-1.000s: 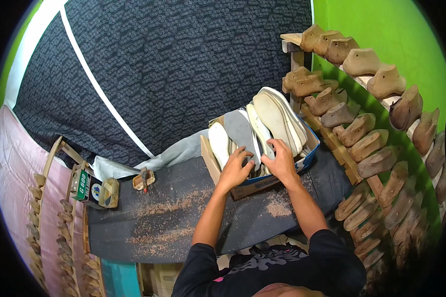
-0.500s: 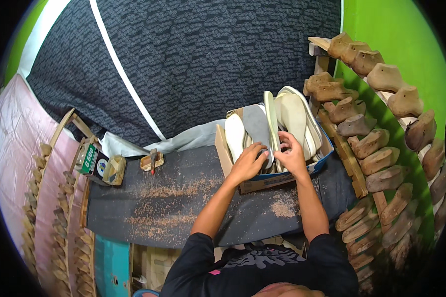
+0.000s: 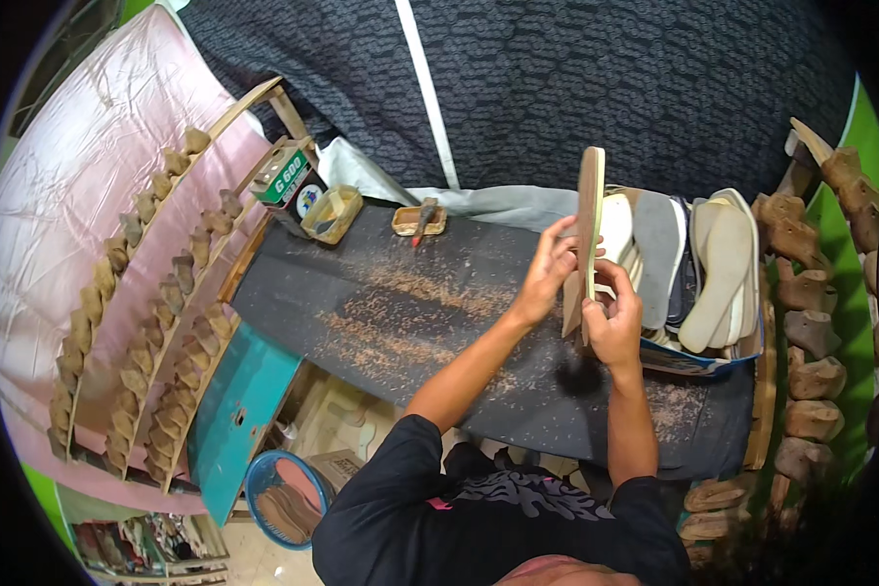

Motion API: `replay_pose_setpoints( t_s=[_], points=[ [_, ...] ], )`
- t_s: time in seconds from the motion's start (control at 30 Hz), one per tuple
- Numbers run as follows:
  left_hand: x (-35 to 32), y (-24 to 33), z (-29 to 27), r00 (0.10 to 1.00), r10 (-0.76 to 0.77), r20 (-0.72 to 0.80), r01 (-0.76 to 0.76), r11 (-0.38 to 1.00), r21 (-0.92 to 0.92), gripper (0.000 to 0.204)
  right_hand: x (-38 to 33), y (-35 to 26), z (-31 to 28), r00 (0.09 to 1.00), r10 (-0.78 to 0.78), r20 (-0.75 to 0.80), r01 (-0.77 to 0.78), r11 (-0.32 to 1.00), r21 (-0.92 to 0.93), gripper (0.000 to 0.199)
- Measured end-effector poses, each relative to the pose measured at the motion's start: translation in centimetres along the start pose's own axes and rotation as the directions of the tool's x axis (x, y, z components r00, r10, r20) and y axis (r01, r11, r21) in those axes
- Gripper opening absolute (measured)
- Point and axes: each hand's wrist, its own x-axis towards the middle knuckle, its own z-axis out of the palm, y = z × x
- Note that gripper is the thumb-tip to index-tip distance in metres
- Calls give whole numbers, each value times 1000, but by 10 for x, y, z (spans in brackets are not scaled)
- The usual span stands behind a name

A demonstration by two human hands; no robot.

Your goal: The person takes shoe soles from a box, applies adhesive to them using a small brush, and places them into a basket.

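A shoe sole [image 3: 590,210] with a brown face and a pale edge stands upright, edge-on, between my hands, just left of the box of soles. My left hand [image 3: 549,278] is against its brown face, partly hidden behind it. Fingers and thumb of my right hand [image 3: 615,317] pinch its edge near the lower end. The cardboard box [image 3: 689,363] holds several soles on end, among them a white sole [image 3: 615,227], a grey sole [image 3: 658,256] and a beige sole [image 3: 721,269].
Shavings [image 3: 400,322] are scattered over the dark-covered table [image 3: 303,278]. At its far left stand a tin [image 3: 288,186], a yellowish tub [image 3: 332,213] and a small tray [image 3: 420,219] holding a brush-like tool. Racks of shoe lasts [image 3: 813,376] flank both sides. A blue basket [image 3: 283,498] is on the floor.
Both hands have come up out of the box and moved off its left side, bringing a sole with them. My view has turned left.
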Motion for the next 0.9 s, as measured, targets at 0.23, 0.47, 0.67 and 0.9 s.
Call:
replay_pose_setpoints(
  t_s=[0.23,0.47,0.67,0.9],
  points=[
    [-47,35,-97,914,-218,-342,166,971,-174,60,-6,59,95,931,272,245,-349,859,375,35],
    [-91,74,-192,908,-338,-247,259,917,-303,57,-19,96,224,822,397,409,-559,704,439,32],
    [-117,94,-308,840,-465,-280,320,841,-437,62,-8,138,302,795,428,431,-495,868,51,22],
    [-133,109,-380,777,-526,-347,430,845,-319,57,48,162,298,990,31,138,61,788,-612,34]
  ],
)
